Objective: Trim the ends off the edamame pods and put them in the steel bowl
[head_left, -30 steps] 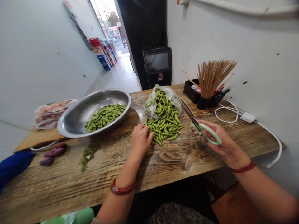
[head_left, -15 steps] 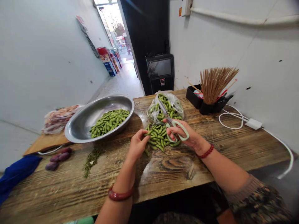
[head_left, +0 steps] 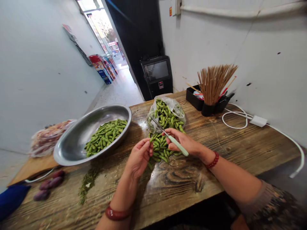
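Between the thumb and fingers of my left hand point(head_left: 141, 157) is a green edamame pod point(head_left: 151, 140), pinched at the edge of a loose pile of pods point(head_left: 163, 148) on the table. My right hand point(head_left: 181, 142) grips scissors point(head_left: 177, 145) by their pale green handles, the blades pointing up and left above the pile. The scissors are seen nearly edge-on. Just behind, a clear plastic bag point(head_left: 181, 110) spills more pods. To the left, a large steel basin point(head_left: 69, 143) holds a heap of pods.
Trimmed bits point(head_left: 87, 183) and several purple-red tubers point(head_left: 49, 185) lie at the left, near bagged meat point(head_left: 49, 137) on a board point(head_left: 33, 169). Back right stands a black holder point(head_left: 194, 98) with skewers point(head_left: 213, 84); a white cable point(head_left: 283, 132) runs beside it.
The camera view has swung to the right. My right hand has turned the scissors from face-on to nearly edge-on, their blades now lower toward the pod. My left hand has raised the pod slightly.
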`<state>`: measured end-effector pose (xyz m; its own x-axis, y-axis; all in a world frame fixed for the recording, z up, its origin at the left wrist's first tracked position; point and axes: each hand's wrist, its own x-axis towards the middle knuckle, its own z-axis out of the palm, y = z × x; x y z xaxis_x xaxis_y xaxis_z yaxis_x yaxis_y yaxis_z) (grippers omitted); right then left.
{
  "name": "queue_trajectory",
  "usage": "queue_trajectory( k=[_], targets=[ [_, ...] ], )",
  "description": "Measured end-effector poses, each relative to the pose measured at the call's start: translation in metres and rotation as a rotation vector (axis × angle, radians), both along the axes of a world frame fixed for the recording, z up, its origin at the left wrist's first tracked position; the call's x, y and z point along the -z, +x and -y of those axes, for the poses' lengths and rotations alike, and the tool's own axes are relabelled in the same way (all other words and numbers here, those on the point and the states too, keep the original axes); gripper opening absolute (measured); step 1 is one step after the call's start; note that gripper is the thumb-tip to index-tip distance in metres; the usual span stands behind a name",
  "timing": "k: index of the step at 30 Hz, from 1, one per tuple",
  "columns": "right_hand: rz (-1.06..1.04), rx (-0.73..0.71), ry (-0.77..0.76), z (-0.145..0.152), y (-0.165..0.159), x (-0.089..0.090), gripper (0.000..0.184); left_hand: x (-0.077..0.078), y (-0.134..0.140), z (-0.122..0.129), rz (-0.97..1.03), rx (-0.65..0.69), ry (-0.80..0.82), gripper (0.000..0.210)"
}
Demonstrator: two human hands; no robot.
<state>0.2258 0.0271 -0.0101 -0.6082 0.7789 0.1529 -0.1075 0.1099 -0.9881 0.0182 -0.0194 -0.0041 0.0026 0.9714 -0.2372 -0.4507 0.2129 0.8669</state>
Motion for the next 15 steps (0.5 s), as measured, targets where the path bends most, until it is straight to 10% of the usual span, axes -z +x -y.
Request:
queue_trajectory(
  k=[15],
  targets=[
    [0.386,0.164,0.583,0.004,0.004,-0.003,0.057,-0.009,-0.011,0.008,-0.073,-0.087,0.096,0.020]
  ],
)
